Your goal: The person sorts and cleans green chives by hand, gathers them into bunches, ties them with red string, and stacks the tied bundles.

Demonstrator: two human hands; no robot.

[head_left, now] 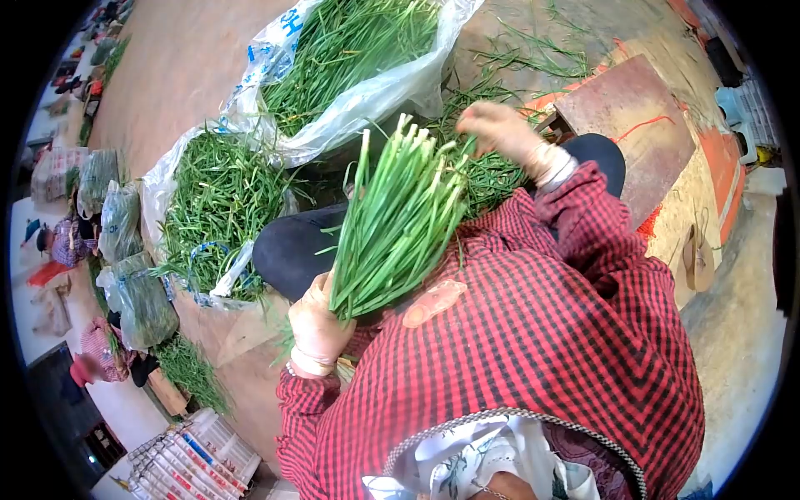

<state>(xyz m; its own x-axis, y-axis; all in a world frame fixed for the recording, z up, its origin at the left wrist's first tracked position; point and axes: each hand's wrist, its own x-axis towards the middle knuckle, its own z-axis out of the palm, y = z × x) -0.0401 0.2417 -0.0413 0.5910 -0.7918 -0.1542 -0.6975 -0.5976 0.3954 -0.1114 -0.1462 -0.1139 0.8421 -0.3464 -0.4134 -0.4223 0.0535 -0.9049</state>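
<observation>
The left hand (321, 327) is closed around the leafy lower part of a bunch of green stalks (400, 221), which is held over the lap, its pale ends pointing up and away from the body. The right hand (504, 137) is beside these pale ends, the fingers half bent and a little blurred; whether they pinch some leaf, I cannot tell.

About the progress, I can judge only from how the things lie. The bunch seems partly put in order: the pale ends are gathered on one side, but they are not at one level, and I see no tie around the stalks. So this one is, I think, not finished.

Much material is left. The open plastic bag (392, 96) in front is well filled with long leaves (358, 42) — they lie mostly in one direction. On the left is a heap of greens (221, 192), more tangled. Under the right hand lies another loose pile (492, 182), and thin scraps (537, 58) are scattered on the floor (187, 58) beyond. Farther to the left stand filled bags (137, 304) — who filled them is not shown.
</observation>
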